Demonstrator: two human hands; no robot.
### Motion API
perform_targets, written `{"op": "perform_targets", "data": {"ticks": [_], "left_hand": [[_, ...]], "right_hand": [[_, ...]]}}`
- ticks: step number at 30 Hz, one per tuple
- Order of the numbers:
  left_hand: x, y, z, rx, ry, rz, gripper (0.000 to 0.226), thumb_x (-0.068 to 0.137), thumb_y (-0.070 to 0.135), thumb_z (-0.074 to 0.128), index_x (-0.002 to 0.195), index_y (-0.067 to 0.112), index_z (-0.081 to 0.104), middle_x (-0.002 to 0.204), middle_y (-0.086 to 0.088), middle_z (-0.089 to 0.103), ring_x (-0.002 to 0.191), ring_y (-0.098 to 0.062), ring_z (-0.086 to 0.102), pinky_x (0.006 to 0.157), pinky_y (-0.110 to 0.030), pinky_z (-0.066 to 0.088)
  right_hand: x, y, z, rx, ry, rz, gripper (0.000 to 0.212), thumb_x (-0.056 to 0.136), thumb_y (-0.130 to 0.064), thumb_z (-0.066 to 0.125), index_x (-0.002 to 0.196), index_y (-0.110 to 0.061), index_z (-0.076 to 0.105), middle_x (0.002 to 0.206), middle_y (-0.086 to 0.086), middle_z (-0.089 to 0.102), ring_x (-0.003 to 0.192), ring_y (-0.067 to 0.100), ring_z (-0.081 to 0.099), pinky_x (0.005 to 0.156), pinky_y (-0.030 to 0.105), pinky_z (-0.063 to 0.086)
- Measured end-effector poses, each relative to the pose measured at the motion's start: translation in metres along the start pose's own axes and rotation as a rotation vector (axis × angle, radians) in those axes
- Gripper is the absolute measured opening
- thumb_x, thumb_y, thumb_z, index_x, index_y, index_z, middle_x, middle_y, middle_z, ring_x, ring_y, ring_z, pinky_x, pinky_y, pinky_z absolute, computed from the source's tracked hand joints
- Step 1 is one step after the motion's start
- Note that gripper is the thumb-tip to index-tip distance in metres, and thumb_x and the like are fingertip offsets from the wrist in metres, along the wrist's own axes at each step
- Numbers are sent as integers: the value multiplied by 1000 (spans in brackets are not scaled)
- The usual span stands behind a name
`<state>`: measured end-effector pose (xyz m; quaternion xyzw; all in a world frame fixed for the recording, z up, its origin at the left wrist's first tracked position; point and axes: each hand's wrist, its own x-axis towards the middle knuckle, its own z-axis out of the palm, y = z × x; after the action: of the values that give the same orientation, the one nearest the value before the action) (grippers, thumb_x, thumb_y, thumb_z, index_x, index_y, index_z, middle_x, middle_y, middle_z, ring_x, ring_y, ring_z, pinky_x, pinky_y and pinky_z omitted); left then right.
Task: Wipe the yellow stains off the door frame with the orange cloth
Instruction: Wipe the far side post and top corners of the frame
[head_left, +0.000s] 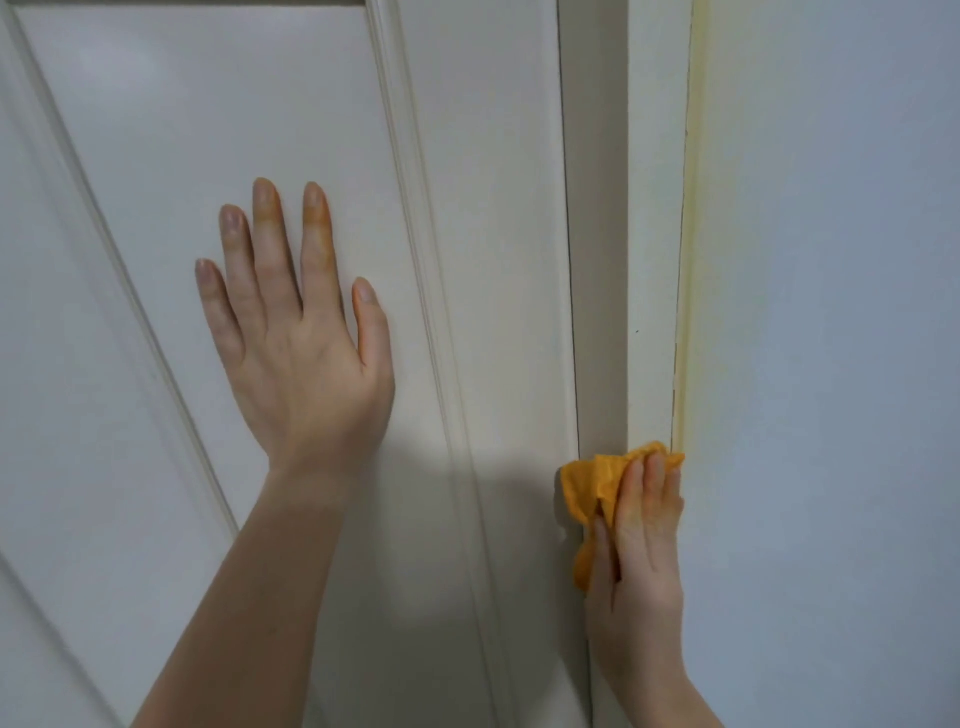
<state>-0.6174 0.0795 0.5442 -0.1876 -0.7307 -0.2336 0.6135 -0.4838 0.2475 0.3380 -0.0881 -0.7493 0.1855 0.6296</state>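
Orange cloth (597, 480) is pressed flat on the door frame (652, 260) by the right hand (641, 561), fingers together.
Yellow stains (688, 291) run straight up, far above the fingertips (655, 465); left hand (301, 358) is spread on the door (156, 156).

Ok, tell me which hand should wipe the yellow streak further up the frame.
Right. The right hand already presses the cloth on the frame, just below the streak. The left hand lies flat on the door, without a cloth.

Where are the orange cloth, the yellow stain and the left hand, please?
orange cloth (589, 480): head view, bunched upper fold.
yellow stain (688, 270): head view, streak along frame edge.
left hand (306, 358): head view, back of hand.
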Motion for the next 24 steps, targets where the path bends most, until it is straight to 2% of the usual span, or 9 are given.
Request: {"op": "perform_targets", "data": {"ticks": [3, 6, 8, 10, 12, 14, 18, 24], "left_hand": [[0, 0, -1, -14, 5, 1, 65, 115, 37, 35, 175, 25, 15, 184, -6, 11, 171, -28, 7, 138, -51, 2], [-1, 1, -2, -24, -2, -3, 65, 115, 36, 36, 175, 24, 15, 184, -7, 11, 171, -30, 7, 138, -52, 2], [-1, 1, -2, -20, -4, -4, 65, 115, 37, 35, 175, 24, 15, 184, -7, 11, 171, -30, 6, 138, -52, 2], [-1, 0, -2, -7, -7, 1, 65, 115, 38, 34, 175, 24, 14, 184, -7, 11, 171, -30, 7, 138, -52, 2], [0, -1, -2, 11, -8, 4, 65, 115, 38, 33, 175, 24, 14, 184, -8, 11, 171, -30, 7, 138, -52, 2], [0, -2, -2, 19, -8, 7, 65, 115, 39, 33, 175, 24, 14, 184, -8, 11, 171, -30, 8, 138, -51, 3], [0, -1, -1, 28, -17, 9, 65, 116, 40, 31, 176, 24, 13, 184, -7, 10, 171, -29, 7, 138, -52, 4], [1, -2, 1, 43, -18, 7, 65, 116, 41, 28, 176, 25, 10, 184, -6, 8, 171, -29, 5, 138, -50, 2]], "right_hand": [[15, -6, 3, -23, -31, -38, 60, 102, 1, 34, 160, -1, 19, 174, 3, 6, 159, 39, 10, 129, 50, 8], [38, -3, -5, -31, -54, -61, 67, 98, 11, 38, 161, -2, 16, 173, 2, 5, 159, 35, 9, 129, 48, 6], [45, 0, -10, -19, -46, -21, 78, 100, 6, 45, 165, -16, 7, 174, -6, -1, 161, 24, 3, 130, 44, 6], [39, 4, -13, 8, -34, 32, 74, 106, -7, 41, 165, -28, 1, 173, -11, -1, 161, 18, 1, 129, 43, 8], [24, 6, -12, 16, -24, 59, 71, 107, -16, 37, 165, -31, 0, 173, -12, 1, 161, 18, 3, 129, 43, 10], [3, 11, -9, 6, -22, 64, 71, 106, -17, 38, 165, -30, 1, 174, -9, 3, 161, 22, 5, 128, 45, 12], [-39, 22, -4, -11, -19, 77, 72, 102, -12, 43, 165, -16, 9, 174, 0, 9, 159, 34, 11, 128, 50, 14], [-52, 20, -1, -26, -30, 117, 74, 100, -13, 46, 165, -17, 11, 174, -1, 10, 159, 33, 13, 128, 46, 15]]}}
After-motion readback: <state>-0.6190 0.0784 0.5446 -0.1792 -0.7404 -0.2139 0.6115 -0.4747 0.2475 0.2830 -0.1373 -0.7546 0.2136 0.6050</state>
